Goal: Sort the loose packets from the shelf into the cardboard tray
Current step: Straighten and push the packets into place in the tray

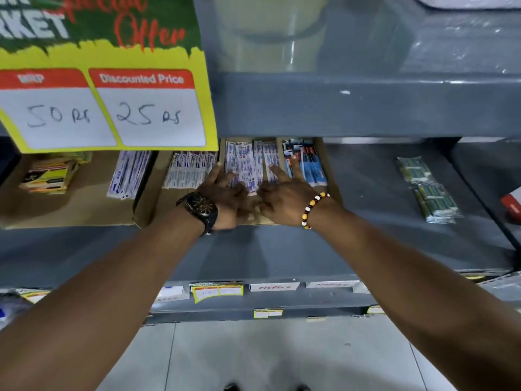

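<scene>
A cardboard tray (150, 197) lies on the grey shelf and holds rows of packets. White packets with blue print (244, 162) fill its middle, a second white row (187, 170) lies at its left, and blue and red packets (307, 162) at its right. My left hand (225, 190), with a black watch on the wrist, rests fingers spread on the white packets. My right hand (284, 193), with a bead bracelet, presses flat on the same row, one finger reaching onto the blue packets. Neither hand grips anything. Loose green packets (428, 190) lie on the shelf at the right.
A yellow and green price sign (104, 80) hangs over the tray's left part. Another cardboard tray (70, 204) at the left holds yellow packs (49, 173) and white strips (129, 173). A red object (511, 206) sits at the far right. Price labels (217, 292) line the shelf's front edge.
</scene>
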Motion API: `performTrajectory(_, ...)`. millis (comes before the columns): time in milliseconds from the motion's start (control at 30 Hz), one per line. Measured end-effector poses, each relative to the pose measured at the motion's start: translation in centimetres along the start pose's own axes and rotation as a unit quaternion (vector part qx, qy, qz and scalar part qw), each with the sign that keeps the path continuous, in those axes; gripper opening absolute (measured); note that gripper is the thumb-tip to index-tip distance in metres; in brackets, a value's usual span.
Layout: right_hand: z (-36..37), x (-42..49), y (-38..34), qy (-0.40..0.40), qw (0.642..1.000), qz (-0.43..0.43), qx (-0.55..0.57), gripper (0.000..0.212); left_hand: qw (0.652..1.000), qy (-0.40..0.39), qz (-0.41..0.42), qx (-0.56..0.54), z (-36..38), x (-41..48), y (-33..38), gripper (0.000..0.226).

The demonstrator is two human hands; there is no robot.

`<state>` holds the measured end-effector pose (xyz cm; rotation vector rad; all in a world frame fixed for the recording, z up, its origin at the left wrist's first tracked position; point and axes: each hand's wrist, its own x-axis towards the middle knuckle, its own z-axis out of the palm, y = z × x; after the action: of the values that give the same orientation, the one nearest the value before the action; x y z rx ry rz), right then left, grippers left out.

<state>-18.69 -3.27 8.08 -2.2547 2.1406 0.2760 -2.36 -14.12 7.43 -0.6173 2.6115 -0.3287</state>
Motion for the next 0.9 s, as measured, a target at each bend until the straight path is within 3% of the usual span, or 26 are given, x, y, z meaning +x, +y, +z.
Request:
performTrajectory(133,0.4,-0.1,0.4,0.02,1.0,-0.01,-0.008,0.053,1.0,0.002,-0.002,-0.015,0.2,-0.3,-0.2,0.081)
performTrajectory(467,0.0,1.6,0.1,-0.04,0.999,0.014,-0.019,0.06,0.999,-0.03,-0.018,-0.008,-0.8,0.5,-1.2,0.082)
performTrajectory(900,-1.6,-5.5,2.9,0.052,0.994,0.046,0.086,0.058,0.988,0.089,-0.028,-0.125,-0.7,-3.8,3.6,0.081)
